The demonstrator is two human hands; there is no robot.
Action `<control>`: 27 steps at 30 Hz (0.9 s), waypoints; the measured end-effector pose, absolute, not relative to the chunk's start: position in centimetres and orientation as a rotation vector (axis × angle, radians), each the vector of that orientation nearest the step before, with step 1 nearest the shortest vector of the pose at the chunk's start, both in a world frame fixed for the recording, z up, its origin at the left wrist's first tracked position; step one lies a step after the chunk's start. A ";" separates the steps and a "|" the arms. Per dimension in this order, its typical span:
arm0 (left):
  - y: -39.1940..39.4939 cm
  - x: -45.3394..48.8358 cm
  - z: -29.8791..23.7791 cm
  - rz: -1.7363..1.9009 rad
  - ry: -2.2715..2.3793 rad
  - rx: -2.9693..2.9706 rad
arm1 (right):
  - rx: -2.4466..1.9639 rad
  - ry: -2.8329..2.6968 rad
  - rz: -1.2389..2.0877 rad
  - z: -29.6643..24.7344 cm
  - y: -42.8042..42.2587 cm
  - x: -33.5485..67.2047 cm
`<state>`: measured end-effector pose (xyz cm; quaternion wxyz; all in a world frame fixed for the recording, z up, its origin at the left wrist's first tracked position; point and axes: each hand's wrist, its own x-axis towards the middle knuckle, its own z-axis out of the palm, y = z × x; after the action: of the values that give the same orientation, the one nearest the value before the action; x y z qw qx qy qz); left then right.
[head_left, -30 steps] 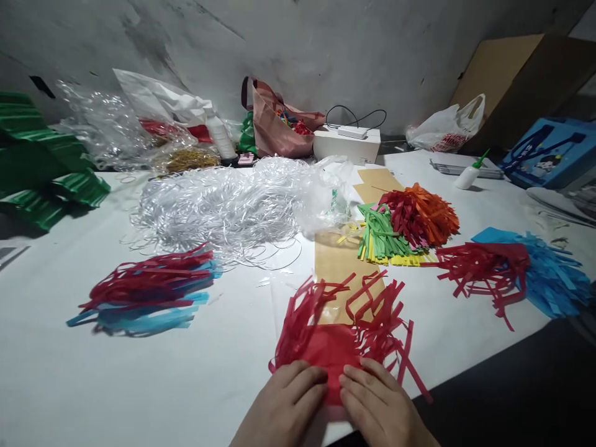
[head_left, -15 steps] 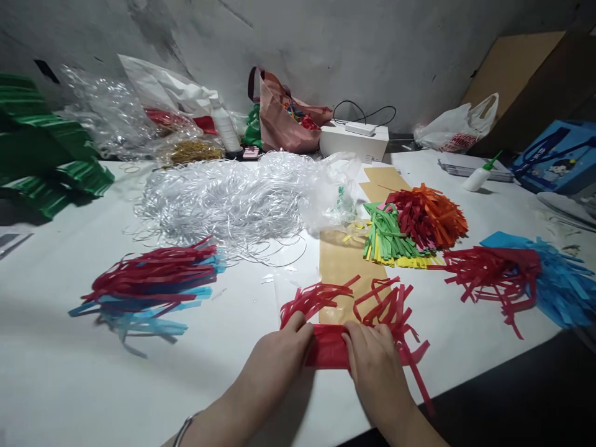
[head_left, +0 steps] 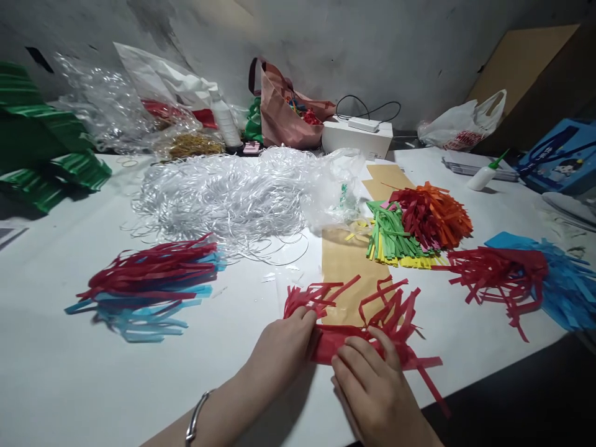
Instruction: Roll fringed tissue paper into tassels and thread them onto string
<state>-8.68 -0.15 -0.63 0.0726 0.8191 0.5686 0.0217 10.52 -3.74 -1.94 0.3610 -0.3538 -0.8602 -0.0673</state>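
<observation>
A sheet of red tissue paper (head_left: 347,338) cut into fringe lies near the table's front edge, its uncut band folded or rolled over into a narrow strip. My left hand (head_left: 282,347) presses the strip's left end with the fingers bent over it. My right hand (head_left: 372,388) rests on the strip's right part, fingers flat on the paper. The red fringe spreads away from me over a brown paper sheet (head_left: 347,264).
A red and blue fringe bundle (head_left: 149,282) lies left; a heap of clear plastic strips (head_left: 237,195) sits behind. Green, red and orange fringes (head_left: 419,223), more red (head_left: 500,276) and blue fringe (head_left: 565,285) lie right. Bags, a white box (head_left: 356,136), a glue bottle (head_left: 484,174) line the back.
The flat red sheet has been folded or rolled away from me into a narrow band. My hands moved forward with it, and the right hand now lies flatter on the strip.
</observation>
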 end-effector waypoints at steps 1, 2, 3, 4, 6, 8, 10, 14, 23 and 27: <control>-0.1 -8.7 -0.7 0.084 1.708 2.458 | -0.900 -2.232 -0.185 -2.4 -3.9 10.3; 0.0 -8.8 -0.9 0.102 1.700 2.456 | -0.913 -2.238 -0.201 -2.8 -4.1 10.1; 0.2 -8.9 -1.0 0.123 1.685 2.456 | -0.929 -2.243 -0.216 -3.2 -4.1 10.0; 0.3 -9.0 -1.1 0.144 1.669 2.456 | -0.937 -2.248 -0.226 -3.6 -4.1 9.9; 0.3 -9.2 -1.0 0.195 1.638 2.458 | -0.944 -2.255 -0.230 -4.1 -3.9 9.8; -0.1 -9.5 -0.7 0.272 1.575 2.483 | -0.943 -2.246 -0.221 -4.4 -3.8 9.9; -1.0 -9.6 -0.2 0.374 1.435 2.579 | -0.940 -2.237 -0.199 -4.6 -3.8 10.1; -3.3 -9.5 -0.4 0.491 1.083 2.831 | -0.938 -2.233 -0.090 -4.3 -4.0 10.7; -4.2 -9.6 -1.8 0.635 1.057 2.756 | -0.955 -2.225 0.076 -3.5 -5.2 12.0; -4.7 -10.1 -1.7 0.702 1.101 2.610 | -0.998 -2.193 0.053 -4.0 -5.4 12.9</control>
<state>-10.06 -4.65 -1.66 0.1113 0.8888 0.3750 0.2389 12.88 -5.36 -3.97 0.3578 -0.3866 -0.8498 0.0206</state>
